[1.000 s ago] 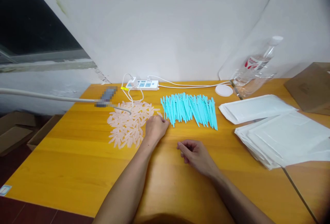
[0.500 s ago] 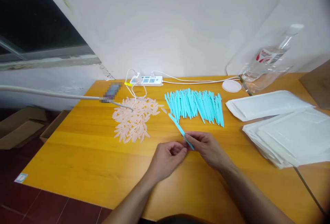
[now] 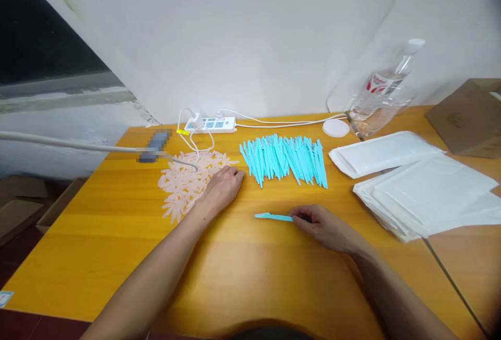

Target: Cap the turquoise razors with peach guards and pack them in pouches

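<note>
My right hand (image 3: 319, 225) grips one end of a thin turquoise piece (image 3: 274, 217), which points left above the table. My left hand (image 3: 224, 186) is at the right edge of a spread of small pale pink pieces (image 3: 182, 181), its fingers bent together near the tabletop. What its fingertips hold, if anything, is hidden. A row of turquoise pieces (image 3: 284, 157), heaped side by side, lies beyond and between my hands.
At the back stand a white power strip (image 3: 215, 125) with cables and a plastic bottle (image 3: 383, 87). White packets (image 3: 430, 194) lie at the right, near a cardboard box (image 3: 465, 118). A round white disc (image 3: 335, 128) and a blurred phone-like object (image 3: 155, 145) rest on the table (image 3: 250, 272).
My left hand has moved away from my right, up and left to the pink pieces. The turquoise piece in my right hand has turned from slanting to nearly level. The view has shifted slightly.
</note>
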Available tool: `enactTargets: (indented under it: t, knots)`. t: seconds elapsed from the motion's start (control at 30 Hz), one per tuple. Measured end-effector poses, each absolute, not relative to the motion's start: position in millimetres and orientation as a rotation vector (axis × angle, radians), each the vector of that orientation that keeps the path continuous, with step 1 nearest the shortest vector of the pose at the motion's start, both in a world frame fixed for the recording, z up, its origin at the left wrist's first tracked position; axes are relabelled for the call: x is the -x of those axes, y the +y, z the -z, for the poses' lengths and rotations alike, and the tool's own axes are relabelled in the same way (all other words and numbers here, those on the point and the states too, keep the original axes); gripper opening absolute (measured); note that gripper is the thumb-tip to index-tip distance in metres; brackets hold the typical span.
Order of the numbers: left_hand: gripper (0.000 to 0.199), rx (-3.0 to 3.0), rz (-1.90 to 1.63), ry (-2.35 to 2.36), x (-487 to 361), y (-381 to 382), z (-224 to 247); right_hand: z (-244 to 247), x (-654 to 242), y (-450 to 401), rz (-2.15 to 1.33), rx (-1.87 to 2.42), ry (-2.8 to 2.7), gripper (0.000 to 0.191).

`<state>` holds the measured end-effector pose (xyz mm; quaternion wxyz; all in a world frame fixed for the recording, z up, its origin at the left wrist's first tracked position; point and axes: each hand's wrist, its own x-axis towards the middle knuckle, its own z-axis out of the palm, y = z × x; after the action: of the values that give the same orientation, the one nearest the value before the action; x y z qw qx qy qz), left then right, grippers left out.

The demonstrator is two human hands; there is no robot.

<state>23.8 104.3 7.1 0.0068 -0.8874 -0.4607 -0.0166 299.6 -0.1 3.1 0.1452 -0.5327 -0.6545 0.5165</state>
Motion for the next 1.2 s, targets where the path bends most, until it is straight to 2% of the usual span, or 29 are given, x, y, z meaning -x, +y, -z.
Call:
enactTargets:
  t: [0.1,0.3,0.47,0.57,0.77,1.2]
  knots:
    - [0.028,2.848,0.105,-1.503,-19,80,-8,2,-301,1,-1.500,1.530,-1.870,0.032]
    - [0.026,2.934,0.813,-2.099,-14,32,0,6,-299,1,-1.519,1.561,-1.828,0.031]
    - [0.021,2.940,0.962,-2.156,-16,14,6,8,-300,0,-1.500,1.557,-1.820,0.031]
    - [0.028,3.030,1.073,-2.250,-15,13,5,7,-303,0,-1.508,1.543,-1.821,0.032]
    - [0.031,3.314,1.058,-2.283,-13,14,-4,8,-307,-2,-1.506,1.525,-1.809,0.033]
    - [0.031,3.316,0.917,-2.191,-24,11,-4,7,-306,-2,-1.509,1.504,-1.822,0.033]
